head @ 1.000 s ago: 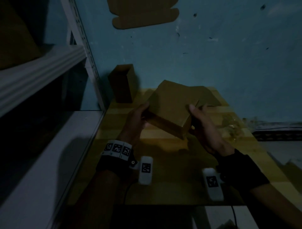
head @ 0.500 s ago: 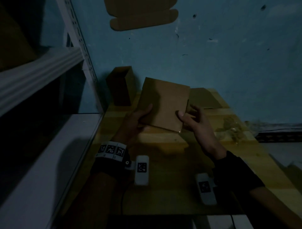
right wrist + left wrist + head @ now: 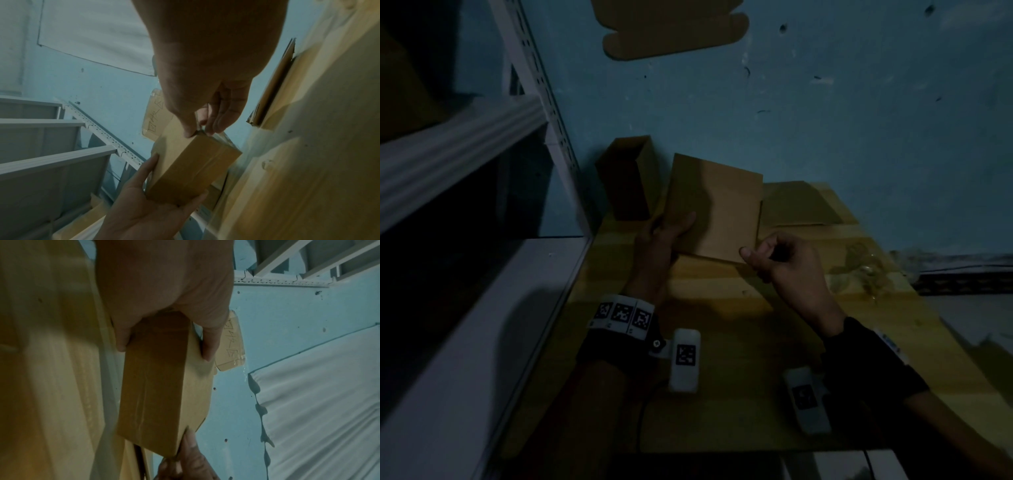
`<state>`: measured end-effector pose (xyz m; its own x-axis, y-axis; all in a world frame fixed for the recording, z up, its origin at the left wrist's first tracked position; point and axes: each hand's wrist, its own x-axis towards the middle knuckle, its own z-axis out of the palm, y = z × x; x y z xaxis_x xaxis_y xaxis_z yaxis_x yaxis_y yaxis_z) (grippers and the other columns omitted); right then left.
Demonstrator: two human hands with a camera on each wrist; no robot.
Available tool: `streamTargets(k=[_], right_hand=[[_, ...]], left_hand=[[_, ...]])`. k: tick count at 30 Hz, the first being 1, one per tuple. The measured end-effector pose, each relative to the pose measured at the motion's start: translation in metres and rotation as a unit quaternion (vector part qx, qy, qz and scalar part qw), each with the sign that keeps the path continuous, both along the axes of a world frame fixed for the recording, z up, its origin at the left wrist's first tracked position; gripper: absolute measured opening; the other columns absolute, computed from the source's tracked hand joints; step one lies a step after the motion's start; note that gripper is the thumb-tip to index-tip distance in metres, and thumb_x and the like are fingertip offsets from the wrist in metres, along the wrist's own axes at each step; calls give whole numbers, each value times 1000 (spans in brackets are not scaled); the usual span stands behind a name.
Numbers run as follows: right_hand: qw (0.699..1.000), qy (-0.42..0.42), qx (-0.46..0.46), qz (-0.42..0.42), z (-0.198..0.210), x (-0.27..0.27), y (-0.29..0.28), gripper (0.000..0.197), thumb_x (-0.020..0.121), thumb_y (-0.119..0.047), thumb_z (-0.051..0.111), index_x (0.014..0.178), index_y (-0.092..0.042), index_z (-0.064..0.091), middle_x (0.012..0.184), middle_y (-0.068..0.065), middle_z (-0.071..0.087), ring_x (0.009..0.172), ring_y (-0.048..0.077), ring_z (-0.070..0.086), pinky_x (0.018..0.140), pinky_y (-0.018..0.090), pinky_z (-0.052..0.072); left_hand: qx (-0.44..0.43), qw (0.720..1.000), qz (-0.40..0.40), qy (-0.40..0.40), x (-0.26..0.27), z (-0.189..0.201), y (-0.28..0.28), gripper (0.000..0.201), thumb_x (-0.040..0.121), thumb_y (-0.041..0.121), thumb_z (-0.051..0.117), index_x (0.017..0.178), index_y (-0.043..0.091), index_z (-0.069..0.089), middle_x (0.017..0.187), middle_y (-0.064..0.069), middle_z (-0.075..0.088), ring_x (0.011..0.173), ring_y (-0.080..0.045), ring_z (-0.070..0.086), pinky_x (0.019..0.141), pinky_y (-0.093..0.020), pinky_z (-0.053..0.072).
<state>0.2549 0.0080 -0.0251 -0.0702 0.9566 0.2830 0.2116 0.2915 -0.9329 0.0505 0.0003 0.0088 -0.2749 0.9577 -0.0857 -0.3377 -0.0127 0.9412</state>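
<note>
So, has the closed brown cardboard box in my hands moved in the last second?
Yes. The closed brown cardboard box has turned its broad face to the camera and edged left, toward the upright open brown carton.

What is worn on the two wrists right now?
Both bare: left hand, right hand. Left wears a black band, a white strip of three square black-and-white codes, and a coded white camera pod. Right wears a black wrap and similar pod.
</note>
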Motion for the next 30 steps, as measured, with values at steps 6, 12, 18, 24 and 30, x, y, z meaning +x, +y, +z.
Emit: streamTargets(k=[6, 12, 18, 24, 30], right_hand=[[999, -27, 13, -11, 1, 5, 0, 14, 94, -18, 69, 83, -13, 62, 72, 2, 66, 63, 10, 61, 61, 29, 50], [990, -124, 56, -39, 2, 3, 0, 20, 90, -29, 74, 77, -21, 61, 70, -6, 66, 65, 8, 63, 63, 29, 51], [989, -141, 38, 1, -1, 3, 1, 19, 97, -25, 66, 80, -16, 62, 66, -6, 66, 58, 1, 59, 58, 20, 46], [993, -118, 25, 10, 1, 1, 0, 18, 98, -25, 65, 81, -18, 62, 66, -6, 67, 57, -1, 59, 55, 13, 43], [983, -184, 17, 15, 4, 2, 1, 23, 96, -22, 66, 76, -12, 63, 64, -4, 67, 55, 0, 59, 57, 21, 44]], left_hand=[[-3, 1000, 11, 14, 0, 0, 1, 72, 77, 26, 82, 141, 14, 51, 122, 0, 69, 107, -16, 67, 94, -38, 54], [-5, 1000, 3, 16, 3, 1, 0, 71, 76, 24, 83, 138, 15, 51, 123, 0, 66, 102, -12, 66, 67, -22, 56], [-14, 1000, -3, 13, 0, 2, 0, 60, 83, 17, 79, 134, 16, 48, 113, 1, 65, 88, -8, 67, 53, -16, 53], [-19, 1000, 17, 15, -5, 3, 1, 70, 76, 22, 84, 137, 15, 50, 124, -4, 66, 100, -16, 69, 69, -27, 58], [-13, 998, 17, 53, -2, 1, 1, 75, 73, 23, 86, 138, 19, 47, 117, 5, 58, 99, -11, 61, 71, -27, 53]])
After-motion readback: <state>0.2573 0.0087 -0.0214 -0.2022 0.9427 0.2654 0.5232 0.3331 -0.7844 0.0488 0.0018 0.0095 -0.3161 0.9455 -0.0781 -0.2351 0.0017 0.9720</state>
